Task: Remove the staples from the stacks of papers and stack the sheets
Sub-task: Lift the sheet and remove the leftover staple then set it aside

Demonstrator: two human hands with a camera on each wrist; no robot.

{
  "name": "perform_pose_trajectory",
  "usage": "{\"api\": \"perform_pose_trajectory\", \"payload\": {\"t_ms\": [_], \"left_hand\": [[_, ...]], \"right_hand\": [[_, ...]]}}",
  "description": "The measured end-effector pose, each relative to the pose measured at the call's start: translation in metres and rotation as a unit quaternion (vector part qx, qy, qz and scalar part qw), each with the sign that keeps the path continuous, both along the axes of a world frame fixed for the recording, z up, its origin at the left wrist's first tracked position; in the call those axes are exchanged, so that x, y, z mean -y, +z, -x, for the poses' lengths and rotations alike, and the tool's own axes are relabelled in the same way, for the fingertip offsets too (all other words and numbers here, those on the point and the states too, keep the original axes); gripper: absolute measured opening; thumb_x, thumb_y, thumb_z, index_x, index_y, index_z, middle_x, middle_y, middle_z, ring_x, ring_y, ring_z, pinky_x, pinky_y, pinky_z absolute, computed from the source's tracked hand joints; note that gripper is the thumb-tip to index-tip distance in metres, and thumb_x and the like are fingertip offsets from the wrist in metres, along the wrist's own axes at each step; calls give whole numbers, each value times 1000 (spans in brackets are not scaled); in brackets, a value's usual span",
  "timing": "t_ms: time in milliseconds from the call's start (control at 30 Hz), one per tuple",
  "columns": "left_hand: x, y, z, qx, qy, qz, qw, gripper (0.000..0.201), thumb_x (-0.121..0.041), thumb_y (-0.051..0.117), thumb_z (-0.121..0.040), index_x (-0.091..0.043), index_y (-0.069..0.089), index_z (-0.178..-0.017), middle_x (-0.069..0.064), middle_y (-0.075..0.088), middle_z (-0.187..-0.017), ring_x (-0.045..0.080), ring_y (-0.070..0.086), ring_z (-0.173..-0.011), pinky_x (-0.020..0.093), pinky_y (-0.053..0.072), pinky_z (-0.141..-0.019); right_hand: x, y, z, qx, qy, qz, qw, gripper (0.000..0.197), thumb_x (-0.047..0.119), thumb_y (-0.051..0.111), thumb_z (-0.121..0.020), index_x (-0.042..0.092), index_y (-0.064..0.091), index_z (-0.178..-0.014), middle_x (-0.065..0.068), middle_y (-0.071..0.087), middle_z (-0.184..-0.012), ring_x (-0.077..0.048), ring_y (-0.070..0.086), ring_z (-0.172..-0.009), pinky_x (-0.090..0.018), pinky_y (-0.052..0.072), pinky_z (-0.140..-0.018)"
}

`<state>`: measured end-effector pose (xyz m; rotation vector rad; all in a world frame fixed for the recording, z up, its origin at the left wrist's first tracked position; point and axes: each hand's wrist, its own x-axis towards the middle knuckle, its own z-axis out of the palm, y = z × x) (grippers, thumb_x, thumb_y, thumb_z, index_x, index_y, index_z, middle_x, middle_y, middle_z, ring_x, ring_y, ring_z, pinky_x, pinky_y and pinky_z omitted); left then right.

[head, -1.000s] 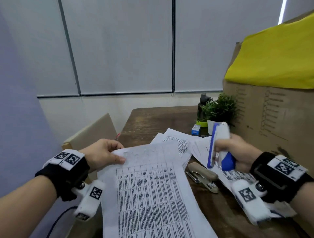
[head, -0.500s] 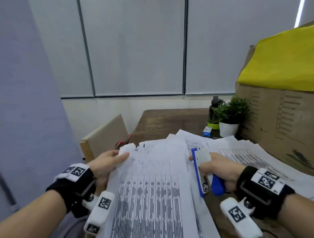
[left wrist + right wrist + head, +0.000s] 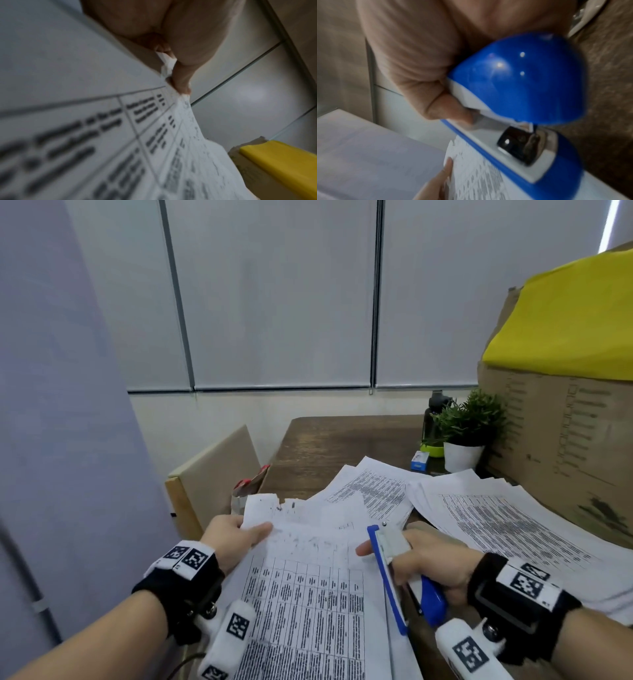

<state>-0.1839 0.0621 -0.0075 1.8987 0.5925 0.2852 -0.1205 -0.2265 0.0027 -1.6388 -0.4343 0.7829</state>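
Observation:
A printed stack of papers (image 3: 308, 594) with tables lies in front of me, its top left corner torn and speckled. My left hand (image 3: 236, 537) pinches that corner between thumb and fingers; the left wrist view shows the thumb on the paper stack (image 3: 120, 135). My right hand (image 3: 421, 559) grips a blue and white stapler (image 3: 400, 577), held upright beside the stack's right edge. The right wrist view shows the stapler (image 3: 518, 97) close up, fingers curled round it. No staple can be made out.
More printed sheets (image 3: 496, 529) spread over the brown table (image 3: 342, 440) at right and behind. A large cardboard box (image 3: 565, 433) with a yellow top stands at right. A potted plant (image 3: 469, 429), a dark bottle (image 3: 433, 419) and a small blue box (image 3: 420, 461) sit at the back.
The view has tilted. My right hand has carried the stapler down to the stack's right edge. My left hand still grips the top left corner.

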Motion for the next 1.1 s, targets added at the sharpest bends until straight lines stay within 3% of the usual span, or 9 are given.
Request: {"api": "perform_pose_trajectory", "payload": {"t_ms": [133,233,300,433,500,600,733,967,1100], "left_hand": [[1,19,3,57,-43,113,991,30,-20,74,-85,0,69,-107,20,75,-96,38,73,-89,55,56,-87],[8,52,2,156,-66,44,985,21,0,66,-89,-8,63,-108,18,74,-103,28,74,-83,49,58,-81],[23,92,-1,269,-53,6,962,23,3,59,-92,-16,61,-105,14,73,-105,22,72,-88,41,57,-82],[52,146,-1,424,-13,-82,902,6,-17,62,-93,-12,58,-95,9,70,-95,19,66,-85,41,54,-83],[59,142,-2,429,4,-91,899,25,-33,58,-90,-9,57,-97,11,69,-97,27,66,-91,47,53,-85],[63,108,-2,377,-6,-38,926,12,-31,61,-96,-27,52,-101,-12,64,-94,12,65,-94,30,50,-82],[58,74,-5,339,-34,8,940,37,-35,71,-84,-25,59,-117,-3,73,-104,18,68,-100,34,54,-84],[52,78,-4,389,5,90,917,14,-19,77,-79,-22,69,-91,-3,77,-84,17,72,-86,32,55,-78],[48,71,-8,379,22,95,920,12,-24,71,-86,-24,64,-96,0,74,-95,22,70,-94,40,55,-85]], "right_hand": [[-6,13,-2,70,-52,9,996,53,1,55,-58,6,68,-109,-12,72,-97,-19,71,-75,-27,55,-59],[-5,47,-4,183,-95,-21,978,34,-9,60,-74,3,65,-106,-15,73,-96,-30,71,-86,-43,60,-77],[-6,79,-1,255,-131,-66,956,27,-11,58,-79,2,64,-102,-12,73,-93,-30,70,-87,-43,58,-79],[-12,127,15,330,-143,-161,919,47,6,53,-61,-8,58,-106,-17,66,-96,-22,59,-80,-37,51,-68],[-8,129,23,321,-115,-177,923,49,5,53,-62,1,60,-111,-10,63,-93,-18,60,-76,-32,53,-65],[-2,106,24,285,-95,-150,942,43,-10,60,-76,15,63,-111,-9,71,-96,-18,69,-81,-32,59,-73],[0,74,15,248,-111,-123,955,50,-1,59,-64,17,64,-111,-15,71,-104,-31,69,-94,-48,58,-81],[-10,61,12,246,-115,-156,950,51,2,57,-62,17,66,-111,-15,70,-105,-34,65,-101,-50,54,-89],[-15,59,13,255,-97,-147,951,50,4,57,-62,14,65,-110,-15,70,-100,-30,68,-93,-44,57,-84]]}}
